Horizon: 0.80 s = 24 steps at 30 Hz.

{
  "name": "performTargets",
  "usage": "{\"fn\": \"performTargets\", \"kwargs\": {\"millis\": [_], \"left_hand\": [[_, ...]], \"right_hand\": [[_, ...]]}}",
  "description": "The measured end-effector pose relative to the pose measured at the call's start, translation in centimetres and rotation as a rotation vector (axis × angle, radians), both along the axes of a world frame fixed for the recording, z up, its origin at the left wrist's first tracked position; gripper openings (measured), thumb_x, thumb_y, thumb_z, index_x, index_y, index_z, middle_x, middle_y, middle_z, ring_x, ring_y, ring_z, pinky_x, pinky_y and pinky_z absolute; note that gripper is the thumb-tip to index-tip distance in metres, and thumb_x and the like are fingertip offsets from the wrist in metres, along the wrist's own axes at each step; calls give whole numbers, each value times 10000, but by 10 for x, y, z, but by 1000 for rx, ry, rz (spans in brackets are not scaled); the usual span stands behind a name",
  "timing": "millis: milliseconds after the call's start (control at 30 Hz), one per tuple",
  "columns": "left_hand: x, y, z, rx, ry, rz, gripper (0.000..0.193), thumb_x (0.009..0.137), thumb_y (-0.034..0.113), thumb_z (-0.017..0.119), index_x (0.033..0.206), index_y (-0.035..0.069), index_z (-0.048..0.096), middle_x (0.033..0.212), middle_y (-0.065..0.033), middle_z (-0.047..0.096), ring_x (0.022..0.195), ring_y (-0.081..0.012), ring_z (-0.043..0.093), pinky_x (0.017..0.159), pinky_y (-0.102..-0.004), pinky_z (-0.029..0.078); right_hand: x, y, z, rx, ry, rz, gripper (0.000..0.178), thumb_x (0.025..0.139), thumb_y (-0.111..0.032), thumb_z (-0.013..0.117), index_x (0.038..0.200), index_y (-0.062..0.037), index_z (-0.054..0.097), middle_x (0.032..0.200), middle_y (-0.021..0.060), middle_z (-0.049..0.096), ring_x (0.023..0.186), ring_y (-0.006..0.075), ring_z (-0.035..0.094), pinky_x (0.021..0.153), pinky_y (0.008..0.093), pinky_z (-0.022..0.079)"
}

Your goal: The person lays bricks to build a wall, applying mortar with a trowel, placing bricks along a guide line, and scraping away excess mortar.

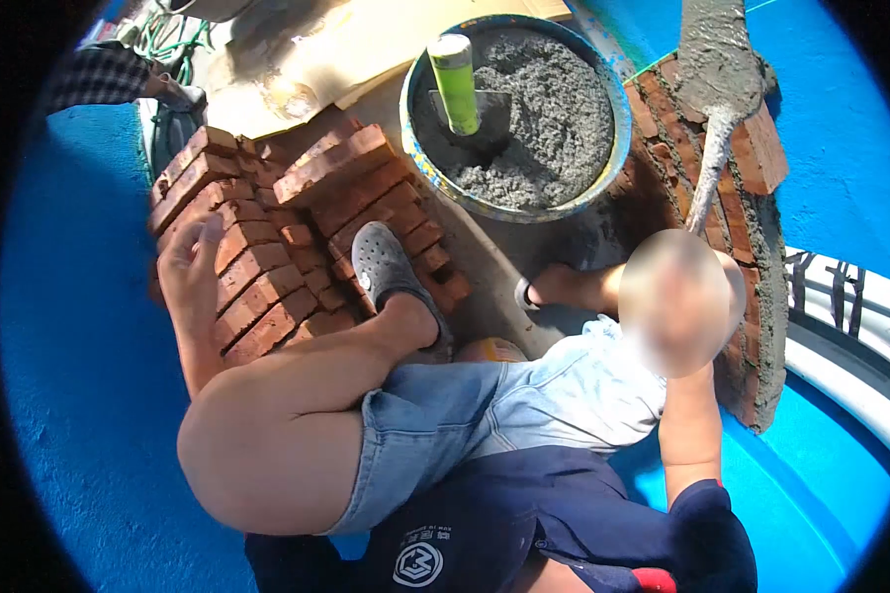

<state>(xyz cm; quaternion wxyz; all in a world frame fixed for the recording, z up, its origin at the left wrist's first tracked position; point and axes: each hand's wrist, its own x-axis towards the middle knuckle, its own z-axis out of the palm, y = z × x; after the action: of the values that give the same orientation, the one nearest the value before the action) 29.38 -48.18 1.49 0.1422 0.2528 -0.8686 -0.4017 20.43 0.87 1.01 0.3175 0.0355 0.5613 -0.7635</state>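
My left hand [192, 259] is beside the left edge of a stack of red bricks [252, 262], its thumb and fingers apart and nothing seen between them. My right hand [680, 301] is blurred over, but the mortar-smeared handle of a trowel [710, 176] runs into it. Thick grey mortar coats the trowel's wide end, which lies over the low curved brick wall [747, 232] on the right. Ahead of me stands a round bucket [615, 183] of wet grey mortar. A tool with a bright green handle [455, 87] and a flat blade is stuck in that mortar.
One brick [334, 164] lies tilted on top of the stack. My foot in a grey clog [384, 259] rests against the bricks. Flattened cardboard [297, 64] lies beyond them. At the far left another person's plaid sleeve [99, 77] reaches in. Blue surfaces [79, 346] surround the work.
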Motion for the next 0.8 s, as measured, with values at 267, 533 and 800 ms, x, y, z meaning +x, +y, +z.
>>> {"fn": "performTargets", "kwargs": {"millis": [267, 533, 800], "left_hand": [[103, 27, -5, 73, 14, 344, 148, 918, 135, 663, 980, 1, 674, 880, -61, 663, 796, -107, 592, 715, -257, 483], [264, 6, -27, -28, 168, 719, 255, 939, 217, 632, 1115, 33, 628, 1051, -94, 665, 987, -211, 630, 851, -351, 507], [313, 33, -103, 88, -31, 916, 499, 791, -35, 505, 1286, 28, 517, 1272, -162, 574, 1206, -276, 544, 1037, -389, 423]], "right_hand": [[6, -13, 17, 609, 569, 175, 272, 957, -318, 521, 946, -66, 623, 814, 35, 609, 689, 167, 575, 619, 325, 485], [2, -38, 92, -61, 156, 444, 366, 998, -323, 464, 1096, 3, 598, 974, 69, 634, 823, 176, 589, 730, 279, 489], [29, -4, 9, 516, 614, 185, 348, 968, -173, 512, 1261, 8, 563, 1191, 122, 605, 1028, 197, 599, 889, 282, 485]]}}
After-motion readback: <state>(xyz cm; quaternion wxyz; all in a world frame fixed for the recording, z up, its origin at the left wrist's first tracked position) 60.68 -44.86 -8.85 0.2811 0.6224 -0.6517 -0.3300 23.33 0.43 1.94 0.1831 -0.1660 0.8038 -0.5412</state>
